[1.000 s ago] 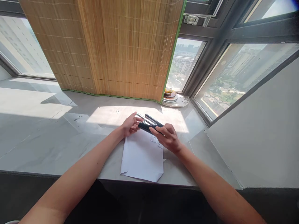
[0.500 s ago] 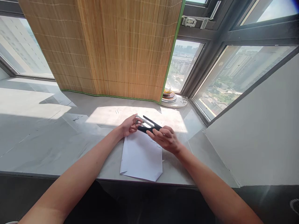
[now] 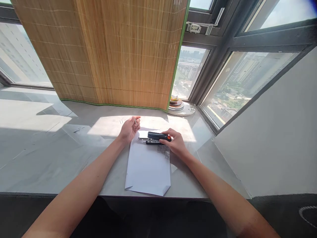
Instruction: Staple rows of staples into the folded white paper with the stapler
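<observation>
Over the paper (image 3: 147, 172), the stapler (image 3: 156, 136) has turned level.

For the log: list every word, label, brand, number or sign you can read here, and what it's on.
No text can be read.
Paper: dark marks near its right edge, too small and blurred to tell whether they are writing.
Black stapler: no legible brand.

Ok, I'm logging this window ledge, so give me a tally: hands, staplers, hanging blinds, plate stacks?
Hands: 2 (left hand, right hand)
Stapler: 1
Hanging blind: 1
Plate stack: 1
Total: 5
</observation>
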The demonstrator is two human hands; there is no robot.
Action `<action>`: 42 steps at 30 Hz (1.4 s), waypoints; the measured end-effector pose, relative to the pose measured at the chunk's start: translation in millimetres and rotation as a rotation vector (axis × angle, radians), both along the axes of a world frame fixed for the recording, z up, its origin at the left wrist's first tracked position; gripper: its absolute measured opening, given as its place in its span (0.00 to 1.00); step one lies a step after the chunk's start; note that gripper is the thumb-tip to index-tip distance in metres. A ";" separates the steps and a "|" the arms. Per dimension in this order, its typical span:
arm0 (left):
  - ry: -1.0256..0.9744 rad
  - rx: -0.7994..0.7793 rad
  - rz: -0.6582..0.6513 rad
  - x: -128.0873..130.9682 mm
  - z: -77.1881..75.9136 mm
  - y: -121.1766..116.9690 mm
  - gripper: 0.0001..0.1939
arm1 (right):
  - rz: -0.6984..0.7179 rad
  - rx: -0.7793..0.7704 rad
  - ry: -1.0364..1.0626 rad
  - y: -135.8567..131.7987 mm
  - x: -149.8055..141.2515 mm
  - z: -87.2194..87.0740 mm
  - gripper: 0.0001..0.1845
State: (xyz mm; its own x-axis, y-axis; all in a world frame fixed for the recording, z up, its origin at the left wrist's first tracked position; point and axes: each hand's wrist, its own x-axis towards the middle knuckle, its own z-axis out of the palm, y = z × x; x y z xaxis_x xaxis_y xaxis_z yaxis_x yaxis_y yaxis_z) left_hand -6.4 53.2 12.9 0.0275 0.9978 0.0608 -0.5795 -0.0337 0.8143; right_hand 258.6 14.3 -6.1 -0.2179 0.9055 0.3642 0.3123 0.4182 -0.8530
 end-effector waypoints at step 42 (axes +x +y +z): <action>0.996 0.404 0.460 -14.5 -0.2 -11.0 0.14 | -0.418 0.487 -0.050 32.0 36.9 -0.8 0.08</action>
State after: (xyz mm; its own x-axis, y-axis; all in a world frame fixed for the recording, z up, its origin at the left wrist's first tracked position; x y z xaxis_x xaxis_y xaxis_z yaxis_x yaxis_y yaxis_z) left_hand -21.0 42.2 12.7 -0.1167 0.8392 0.5311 0.4436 -0.4344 0.7839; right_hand 295.5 46.4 -7.0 0.0904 0.6514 0.7533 0.5674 0.5880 -0.5765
